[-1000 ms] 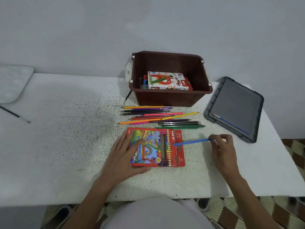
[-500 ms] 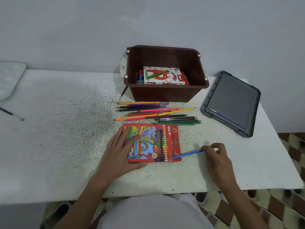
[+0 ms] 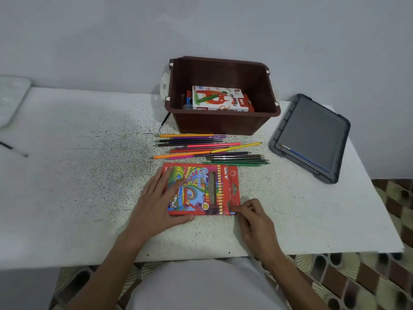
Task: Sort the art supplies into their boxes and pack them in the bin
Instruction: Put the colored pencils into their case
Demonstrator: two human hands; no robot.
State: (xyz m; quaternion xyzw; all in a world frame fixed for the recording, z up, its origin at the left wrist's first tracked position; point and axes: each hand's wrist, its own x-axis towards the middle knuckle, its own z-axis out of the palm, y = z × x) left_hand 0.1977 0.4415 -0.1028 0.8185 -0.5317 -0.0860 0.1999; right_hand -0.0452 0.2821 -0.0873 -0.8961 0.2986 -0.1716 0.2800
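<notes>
Fingers of the left hand [image 3: 154, 206] lay straight and flat on the left half of the pencil box [image 3: 207, 186], pinning it to the table [image 3: 89, 175]. Beyond the box, loose pencils [image 3: 212, 144] lay in a row before the bin [image 3: 219, 123]. The box's long axis ran left to right, its flap end toward the right hand [image 3: 254, 220]. At that end's near corner only the butt of the blue pencil [image 3: 232, 213] showed. The right hand, just beside it, pinched that butt between curled fingertips; any remaining push looked to be leftward.
</notes>
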